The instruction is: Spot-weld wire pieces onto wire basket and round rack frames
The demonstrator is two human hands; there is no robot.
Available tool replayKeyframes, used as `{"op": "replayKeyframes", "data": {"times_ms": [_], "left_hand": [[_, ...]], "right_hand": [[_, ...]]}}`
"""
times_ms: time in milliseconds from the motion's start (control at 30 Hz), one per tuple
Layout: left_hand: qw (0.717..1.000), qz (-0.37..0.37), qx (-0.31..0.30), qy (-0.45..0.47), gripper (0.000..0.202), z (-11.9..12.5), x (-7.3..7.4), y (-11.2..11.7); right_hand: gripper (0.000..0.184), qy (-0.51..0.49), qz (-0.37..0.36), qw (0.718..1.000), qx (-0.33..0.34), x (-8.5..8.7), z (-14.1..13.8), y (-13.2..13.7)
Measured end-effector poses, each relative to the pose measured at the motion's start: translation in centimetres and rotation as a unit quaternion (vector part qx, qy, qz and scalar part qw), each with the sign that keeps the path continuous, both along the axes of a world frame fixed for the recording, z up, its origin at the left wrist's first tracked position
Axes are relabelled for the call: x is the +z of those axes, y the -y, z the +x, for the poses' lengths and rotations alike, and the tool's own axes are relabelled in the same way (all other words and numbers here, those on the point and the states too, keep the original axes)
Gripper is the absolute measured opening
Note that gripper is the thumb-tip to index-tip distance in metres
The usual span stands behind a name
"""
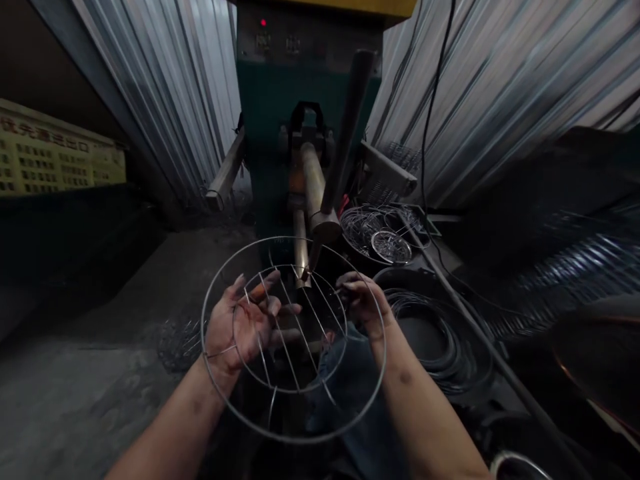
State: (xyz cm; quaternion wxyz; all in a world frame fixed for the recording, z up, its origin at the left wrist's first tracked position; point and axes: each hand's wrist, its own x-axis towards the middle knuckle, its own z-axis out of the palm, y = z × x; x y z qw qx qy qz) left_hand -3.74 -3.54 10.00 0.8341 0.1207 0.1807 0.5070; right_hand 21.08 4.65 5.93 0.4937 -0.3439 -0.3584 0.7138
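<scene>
A round wire rack [295,437], with a large outer ring, a smaller inner ring and several straight cross wires, is held flat in front of me. My left hand [245,327] lies palm up under the rack with fingers spread, supporting its wires. My right hand [363,303] pinches the inner ring at its right side. The rack's far edge sits at the tip of a spot welder's copper electrode arms [313,183], just below the upper tip [306,272].
The green welding machine [280,100] stands straight ahead with a red lamp lit. Bins to the right hold finished wire racks [385,233] and coiled wire rings [435,333]. Corrugated metal walls [500,80] close both sides. A long rod [480,333] runs diagonally at the right.
</scene>
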Motion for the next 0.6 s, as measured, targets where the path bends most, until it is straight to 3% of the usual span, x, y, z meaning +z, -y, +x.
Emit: {"op": "replayKeyframes", "data": {"times_ms": [133,367,600], "left_hand": [[0.997,-0.028,-0.069,0.003,0.060,-0.1,0.1,-0.5],[0.999,-0.029,-0.036,-0.017,0.056,-1.0,0.7,-0.4],[0.998,-0.020,-0.007,-0.056,0.056,-1.5,0.7,-1.1]], "right_hand": [[0.026,0.007,0.024,0.998,-0.062,0.8,-3.3,-1.0],[0.020,0.046,0.039,0.982,-0.177,1.3,-5.5,-1.2],[0.017,0.086,0.112,0.977,-0.159,0.9,-5.1,-2.0]]}}
